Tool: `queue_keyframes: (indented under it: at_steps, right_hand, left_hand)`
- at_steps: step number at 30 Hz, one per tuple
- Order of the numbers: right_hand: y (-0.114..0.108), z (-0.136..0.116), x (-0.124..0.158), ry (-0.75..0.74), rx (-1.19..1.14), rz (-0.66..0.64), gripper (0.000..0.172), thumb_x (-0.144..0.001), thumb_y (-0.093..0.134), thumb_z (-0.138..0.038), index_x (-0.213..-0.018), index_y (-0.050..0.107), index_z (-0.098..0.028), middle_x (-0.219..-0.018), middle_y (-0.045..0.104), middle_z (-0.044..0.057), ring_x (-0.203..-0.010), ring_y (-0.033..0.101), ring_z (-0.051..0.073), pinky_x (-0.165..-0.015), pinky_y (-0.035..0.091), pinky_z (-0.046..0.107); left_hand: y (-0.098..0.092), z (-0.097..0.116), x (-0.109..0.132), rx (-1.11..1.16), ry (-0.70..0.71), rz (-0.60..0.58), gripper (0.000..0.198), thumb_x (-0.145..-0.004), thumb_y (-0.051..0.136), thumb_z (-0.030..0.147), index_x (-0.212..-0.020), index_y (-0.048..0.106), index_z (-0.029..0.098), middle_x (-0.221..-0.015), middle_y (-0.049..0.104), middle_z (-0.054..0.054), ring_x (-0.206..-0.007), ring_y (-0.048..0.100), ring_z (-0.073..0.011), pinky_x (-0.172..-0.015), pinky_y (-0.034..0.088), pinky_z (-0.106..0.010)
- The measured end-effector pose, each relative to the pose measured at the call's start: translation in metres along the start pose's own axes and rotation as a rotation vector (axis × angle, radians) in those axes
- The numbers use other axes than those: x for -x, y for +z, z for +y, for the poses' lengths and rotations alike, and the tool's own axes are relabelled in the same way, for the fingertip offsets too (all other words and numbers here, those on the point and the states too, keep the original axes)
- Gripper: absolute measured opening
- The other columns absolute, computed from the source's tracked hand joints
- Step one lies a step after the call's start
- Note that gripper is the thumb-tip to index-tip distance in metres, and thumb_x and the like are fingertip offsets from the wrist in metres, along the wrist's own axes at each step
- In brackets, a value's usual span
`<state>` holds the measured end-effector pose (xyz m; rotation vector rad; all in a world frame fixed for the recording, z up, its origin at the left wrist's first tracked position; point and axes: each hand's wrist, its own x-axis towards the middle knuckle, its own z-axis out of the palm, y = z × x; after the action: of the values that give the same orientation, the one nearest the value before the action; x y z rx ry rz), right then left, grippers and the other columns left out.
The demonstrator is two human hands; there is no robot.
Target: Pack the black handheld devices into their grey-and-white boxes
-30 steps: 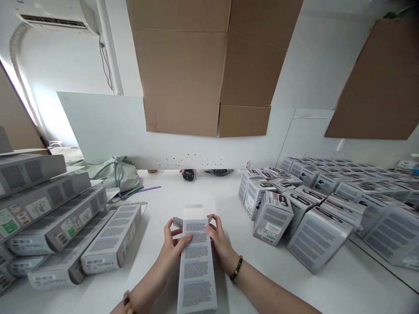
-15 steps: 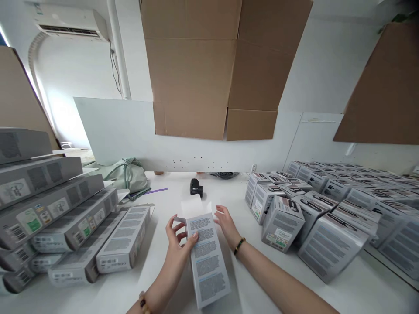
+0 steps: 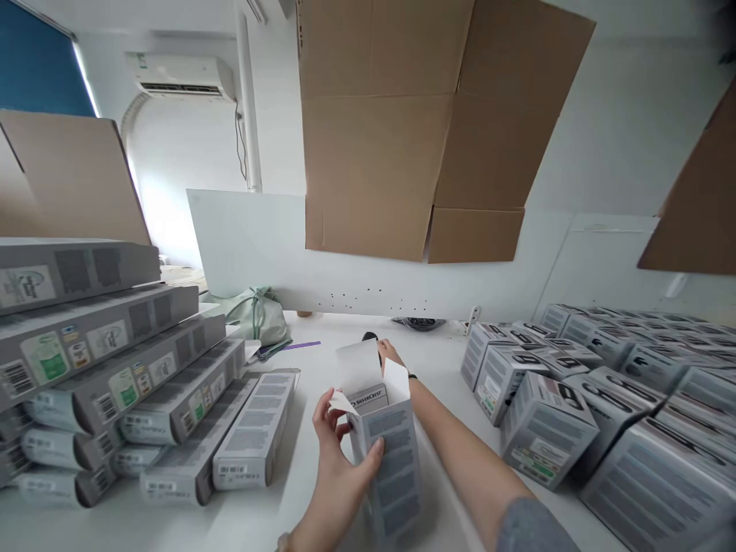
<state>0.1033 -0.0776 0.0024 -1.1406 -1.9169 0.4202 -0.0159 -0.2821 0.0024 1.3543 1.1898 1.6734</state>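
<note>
My left hand (image 3: 339,448) is wrapped round a long grey printed carton (image 3: 388,460), thumb on its front face, holding it up with its top flaps open. My right hand (image 3: 389,353) reaches past the open flaps toward a small black object (image 3: 369,337) on the white table (image 3: 322,360); its fingers are mostly hidden behind the carton's white flap.
A stepped stack of long grey cartons (image 3: 115,368) fills the left. Several smaller grey boxes (image 3: 575,391) crowd the right. A pale green bag (image 3: 258,318) lies at the back left. Big brown cardboard boxes (image 3: 414,130) hang over the white partition.
The carton has been lifted and tipped upright by my left hand, its flaps now open. My right hand left the carton and moved farther back toward the black object. The camera turned left.
</note>
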Motion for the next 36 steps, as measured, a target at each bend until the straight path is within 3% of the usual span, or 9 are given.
queue_keyframes:
  at_steps: [4,11,13,15,19,22,28,34,36]
  right_hand:
    - [-0.042,-0.022,0.011,-0.037,-0.121,0.281,0.03,-0.093,0.051,-0.037,-0.112,0.06,-0.016,-0.111,0.064,0.01,-0.098,0.062,0.023,-0.086,0.052,0.04]
    - [-0.146,-0.104,0.059,-0.322,-0.312,0.92,0.042,-0.093,0.016,-0.044,-0.115,0.046,-0.024,-0.113,0.049,0.008,-0.109,0.052,0.027,-0.091,0.043,0.043]
    - [-0.156,-0.126,0.076,-0.457,-0.332,0.85,0.04,-0.093,0.021,-0.047,-0.111,0.049,-0.025,-0.105,0.051,0.008,-0.099,0.056,0.027,-0.083,0.045,0.041]
    - [-0.155,-0.142,0.091,-0.502,-0.268,0.598,0.034,-0.091,0.034,-0.047,-0.109,0.052,-0.025,-0.1,0.055,0.007,-0.092,0.058,0.026,-0.08,0.046,0.04]
    - [-0.135,-0.15,0.107,-0.335,-0.081,0.057,0.023,-0.087,0.052,-0.037,-0.105,0.059,-0.025,-0.095,0.061,0.005,-0.089,0.057,0.024,-0.082,0.047,0.04]
    - [-0.126,-0.143,0.112,-0.204,0.065,-0.135,0.017,-0.084,0.062,-0.034,-0.098,0.066,-0.025,-0.098,0.064,0.007,-0.105,0.053,0.03,-0.092,0.044,0.046]
    - [-0.132,-0.125,0.118,-0.232,0.053,-0.267,0.021,-0.083,0.068,-0.045,-0.092,0.074,-0.028,-0.1,0.064,0.008,-0.111,0.051,0.032,-0.099,0.041,0.049]
    - [-0.111,-0.095,0.127,0.001,-0.632,-0.03,0.042,-0.093,0.046,-0.061,-0.116,0.063,-0.031,-0.133,0.051,0.006,-0.127,0.048,0.024,-0.106,0.041,0.039]
    - [-0.102,-0.095,0.13,0.102,-0.822,-0.133,0.056,-0.088,0.055,-0.06,-0.137,0.045,-0.036,-0.143,0.047,0.006,-0.125,0.052,0.022,-0.102,0.045,0.039]
  left_hand:
    - [0.002,-0.001,0.001,-0.031,0.028,0.0,0.08,-0.073,0.07,0.03,-0.133,0.018,0.032,-0.135,0.034,-0.01,-0.12,0.045,-0.0247,-0.105,0.037,-0.043]
    - [0.002,-0.004,0.006,-0.062,0.085,-0.028,0.075,-0.07,0.073,0.031,-0.131,0.029,0.029,-0.137,0.033,-0.011,-0.12,0.045,-0.0273,-0.105,0.038,-0.046]
    - [0.002,-0.005,0.007,-0.059,0.099,-0.061,0.075,-0.07,0.073,0.03,-0.132,0.029,0.028,-0.137,0.034,-0.012,-0.122,0.044,-0.0282,-0.104,0.038,-0.047]
    - [0.002,-0.005,0.009,-0.063,0.121,-0.086,0.075,-0.071,0.073,0.029,-0.132,0.029,0.028,-0.139,0.034,-0.012,-0.128,0.04,-0.0298,-0.104,0.039,-0.046]
    - [0.001,-0.007,0.011,-0.105,0.223,-0.139,0.075,-0.075,0.071,0.026,-0.136,0.028,0.031,-0.144,0.032,-0.012,-0.137,0.033,-0.0322,-0.104,0.04,-0.048]
    - [0.0,-0.011,0.01,-0.107,0.251,-0.204,0.078,-0.077,0.068,0.022,-0.143,0.027,0.032,-0.147,0.032,-0.012,-0.137,0.036,-0.0321,-0.106,0.039,-0.05]
    - [-0.003,-0.004,0.004,-0.146,0.226,-0.313,0.067,-0.077,0.067,0.019,-0.14,0.048,0.032,-0.151,0.03,-0.01,-0.142,0.031,-0.0336,-0.116,0.028,-0.053]
    - [-0.011,0.02,0.0,-0.185,0.214,-0.357,0.03,-0.079,0.068,0.025,-0.108,0.063,0.026,-0.139,0.037,-0.012,-0.133,0.04,-0.0337,-0.113,0.033,-0.053]
    - [-0.013,0.024,-0.001,-0.172,0.225,-0.364,0.02,-0.082,0.067,0.031,-0.1,0.061,0.024,-0.135,0.039,-0.012,-0.135,0.036,-0.0337,-0.113,0.032,-0.052]
